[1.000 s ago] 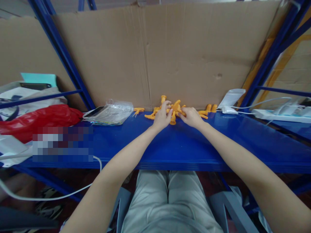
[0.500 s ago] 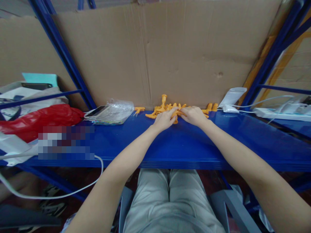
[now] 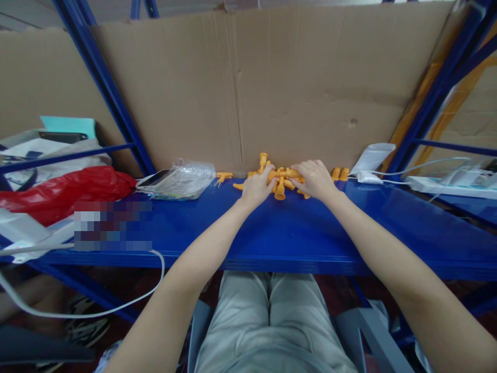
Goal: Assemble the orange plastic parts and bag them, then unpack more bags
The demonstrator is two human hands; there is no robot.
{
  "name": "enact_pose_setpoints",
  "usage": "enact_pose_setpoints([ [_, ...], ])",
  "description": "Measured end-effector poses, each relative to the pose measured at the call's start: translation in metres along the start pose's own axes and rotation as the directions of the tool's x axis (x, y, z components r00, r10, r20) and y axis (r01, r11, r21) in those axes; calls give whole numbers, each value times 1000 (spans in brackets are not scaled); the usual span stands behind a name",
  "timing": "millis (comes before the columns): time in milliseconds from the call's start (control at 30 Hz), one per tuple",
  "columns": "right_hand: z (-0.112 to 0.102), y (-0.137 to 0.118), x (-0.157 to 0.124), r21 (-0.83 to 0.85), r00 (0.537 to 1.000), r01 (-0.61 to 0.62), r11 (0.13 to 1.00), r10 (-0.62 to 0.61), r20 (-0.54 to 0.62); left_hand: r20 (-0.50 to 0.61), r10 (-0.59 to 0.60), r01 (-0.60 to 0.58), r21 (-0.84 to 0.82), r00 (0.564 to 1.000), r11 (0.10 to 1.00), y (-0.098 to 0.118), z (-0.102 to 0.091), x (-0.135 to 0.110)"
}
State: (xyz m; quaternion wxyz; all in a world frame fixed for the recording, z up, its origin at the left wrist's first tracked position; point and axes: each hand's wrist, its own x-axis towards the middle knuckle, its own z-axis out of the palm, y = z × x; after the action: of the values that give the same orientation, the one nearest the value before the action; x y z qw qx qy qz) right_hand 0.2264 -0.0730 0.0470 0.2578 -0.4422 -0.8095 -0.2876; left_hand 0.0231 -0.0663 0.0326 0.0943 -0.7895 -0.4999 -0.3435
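Several orange plastic parts lie heaped at the back of the blue shelf, partly hidden by my hands. My left hand (image 3: 256,187) is closed on the left end of an orange plastic piece (image 3: 284,174). On its other end, the fingers and thumb of my right hand (image 3: 311,178) are closed, so the piece spans both hands. Below it an orange part with a round flared end (image 3: 279,192) faces me. Behind my left hand stands an orange part with a flared top (image 3: 263,159). An orange-handled corkscrew (image 3: 223,177) lies apart, to the left.
Two orange caps (image 3: 340,174) stand right of my right hand. A clear plastic bag (image 3: 190,178) and a phone-like device (image 3: 158,178) lie left. Further left is a red bag (image 3: 73,191). A power strip (image 3: 450,185) sits right. Cardboard (image 3: 295,88) rises behind the blue shelf (image 3: 287,238).
My hands have moved slightly apart, with the right hand raised a little. The orange piece between them now shows more clearly, as does the flared part below.
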Motion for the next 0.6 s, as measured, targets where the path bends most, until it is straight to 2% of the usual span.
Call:
enact_pose_setpoints([
  [200,3,1,-1,148,999,-23,989,29,-40,-83,-16,12,-53,996,999,-11,-1,4],
  [333,9,4,-2,340,987,-80,937,123,-107,-118,4,-14,-84,993,996,-19,-2,5],
  [433,12,7,-3,447,977,-131,885,191,-92,-150,17,-31,-94,989,995,-20,-3,6],
  [600,14,9,-4,525,972,-155,837,224,-70,-144,-5,-8,-88,990,996,-17,-4,5],
])
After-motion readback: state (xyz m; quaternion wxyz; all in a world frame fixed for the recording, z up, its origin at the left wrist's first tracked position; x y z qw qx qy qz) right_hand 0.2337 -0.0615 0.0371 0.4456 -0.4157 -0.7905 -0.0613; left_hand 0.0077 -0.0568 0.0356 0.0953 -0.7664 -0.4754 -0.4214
